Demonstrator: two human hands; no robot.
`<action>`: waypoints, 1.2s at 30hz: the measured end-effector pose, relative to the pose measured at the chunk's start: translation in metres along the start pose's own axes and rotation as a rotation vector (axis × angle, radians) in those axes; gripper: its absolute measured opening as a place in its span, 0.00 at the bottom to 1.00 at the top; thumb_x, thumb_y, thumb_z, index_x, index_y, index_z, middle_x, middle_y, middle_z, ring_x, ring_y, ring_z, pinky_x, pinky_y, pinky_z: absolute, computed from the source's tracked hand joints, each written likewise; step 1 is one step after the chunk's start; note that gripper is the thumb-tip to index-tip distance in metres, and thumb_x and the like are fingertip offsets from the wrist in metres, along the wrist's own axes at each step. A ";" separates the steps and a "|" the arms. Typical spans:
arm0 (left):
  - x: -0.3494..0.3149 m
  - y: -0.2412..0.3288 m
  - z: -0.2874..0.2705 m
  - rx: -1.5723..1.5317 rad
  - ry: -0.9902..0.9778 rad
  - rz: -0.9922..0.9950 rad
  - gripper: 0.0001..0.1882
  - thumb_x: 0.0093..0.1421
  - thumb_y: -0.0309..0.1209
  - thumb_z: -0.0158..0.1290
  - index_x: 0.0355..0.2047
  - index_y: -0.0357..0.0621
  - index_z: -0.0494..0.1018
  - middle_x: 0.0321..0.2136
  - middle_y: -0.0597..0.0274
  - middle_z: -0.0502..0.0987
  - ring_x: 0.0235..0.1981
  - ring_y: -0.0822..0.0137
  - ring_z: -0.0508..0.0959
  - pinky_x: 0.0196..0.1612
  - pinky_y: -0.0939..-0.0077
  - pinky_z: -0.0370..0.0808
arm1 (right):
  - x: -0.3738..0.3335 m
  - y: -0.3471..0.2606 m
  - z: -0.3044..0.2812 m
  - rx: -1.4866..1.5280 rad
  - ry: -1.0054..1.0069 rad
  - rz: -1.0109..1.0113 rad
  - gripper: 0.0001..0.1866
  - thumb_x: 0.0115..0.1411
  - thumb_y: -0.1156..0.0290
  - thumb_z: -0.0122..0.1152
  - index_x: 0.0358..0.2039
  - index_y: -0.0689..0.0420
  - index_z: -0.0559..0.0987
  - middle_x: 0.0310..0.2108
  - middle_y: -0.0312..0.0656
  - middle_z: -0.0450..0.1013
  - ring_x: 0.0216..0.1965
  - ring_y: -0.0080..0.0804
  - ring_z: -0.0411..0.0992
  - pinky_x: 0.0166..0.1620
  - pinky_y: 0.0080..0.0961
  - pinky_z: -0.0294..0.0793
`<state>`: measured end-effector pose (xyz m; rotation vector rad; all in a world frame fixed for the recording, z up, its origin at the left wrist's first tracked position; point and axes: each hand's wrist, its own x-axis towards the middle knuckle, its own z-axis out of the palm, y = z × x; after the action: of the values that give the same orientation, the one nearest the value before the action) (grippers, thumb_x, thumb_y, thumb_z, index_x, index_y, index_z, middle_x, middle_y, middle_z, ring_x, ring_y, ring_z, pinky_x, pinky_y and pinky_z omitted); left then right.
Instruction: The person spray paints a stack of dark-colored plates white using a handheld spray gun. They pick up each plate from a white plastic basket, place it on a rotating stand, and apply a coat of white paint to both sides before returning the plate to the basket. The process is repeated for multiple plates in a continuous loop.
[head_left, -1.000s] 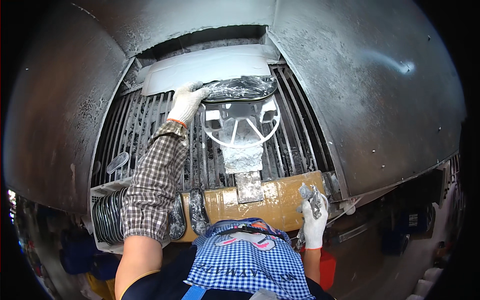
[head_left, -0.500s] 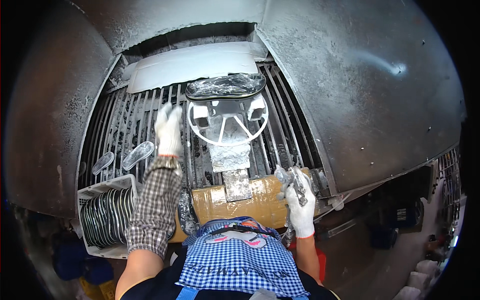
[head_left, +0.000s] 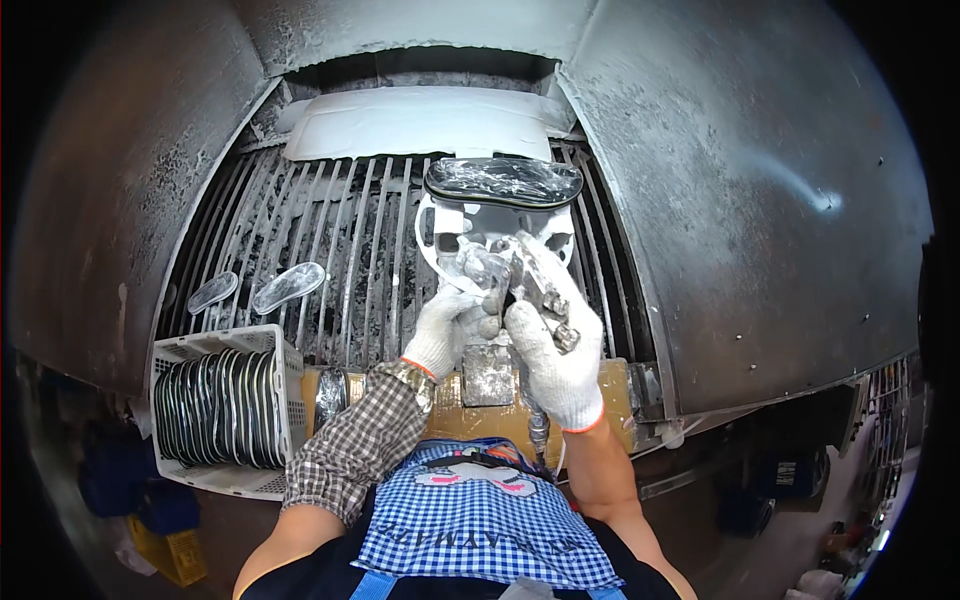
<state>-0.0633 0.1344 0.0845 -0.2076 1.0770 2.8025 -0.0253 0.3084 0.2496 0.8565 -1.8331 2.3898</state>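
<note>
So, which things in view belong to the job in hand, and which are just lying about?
Apparently in the job: spray gun, black sole-shaped piece, round white stand, filled white crate.

Seemingly just lying about: two pale oblong pieces, yellow crate.

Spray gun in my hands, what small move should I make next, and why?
Probably ease your left hand away and let your right hand aim the spray gun at the black sole-shaped piece. That piece rests on the white round stand with no hand on it, while both gloved hands are at the gun, nearer to you.
</note>
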 end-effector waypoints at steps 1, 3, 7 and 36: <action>-0.002 0.003 0.006 0.013 0.012 -0.037 0.20 0.73 0.27 0.45 0.63 0.36 0.69 0.53 0.55 0.80 0.51 0.62 0.82 0.56 0.66 0.82 | 0.003 0.002 0.001 -0.016 0.007 -0.012 0.33 0.68 0.79 0.61 0.72 0.71 0.64 0.63 0.53 0.74 0.62 0.33 0.73 0.65 0.29 0.71; 0.010 -0.004 -0.003 -0.027 -0.016 -0.013 0.21 0.74 0.27 0.43 0.64 0.36 0.68 0.55 0.53 0.79 0.53 0.63 0.82 0.56 0.65 0.82 | 0.009 0.003 0.007 -0.013 0.036 -0.037 0.32 0.68 0.78 0.60 0.71 0.72 0.65 0.64 0.55 0.74 0.63 0.35 0.73 0.66 0.31 0.71; 0.000 -0.001 0.010 0.010 0.013 0.026 0.23 0.73 0.25 0.42 0.67 0.33 0.65 0.58 0.49 0.77 0.54 0.61 0.82 0.57 0.65 0.82 | 0.015 0.011 0.001 -0.131 0.058 -0.060 0.28 0.71 0.78 0.57 0.71 0.70 0.67 0.63 0.51 0.74 0.56 0.29 0.77 0.60 0.26 0.76; -0.002 -0.004 -0.003 -0.012 -0.015 0.025 0.25 0.68 0.25 0.50 0.65 0.33 0.67 0.58 0.47 0.77 0.57 0.52 0.80 0.62 0.49 0.79 | -0.004 0.016 -0.048 -0.007 0.341 0.031 0.26 0.73 0.74 0.59 0.69 0.68 0.69 0.37 0.38 0.79 0.29 0.17 0.74 0.33 0.17 0.76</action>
<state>-0.0607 0.1353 0.0799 -0.1759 1.0666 2.8291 -0.0468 0.3475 0.2254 0.3888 -1.7291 2.3636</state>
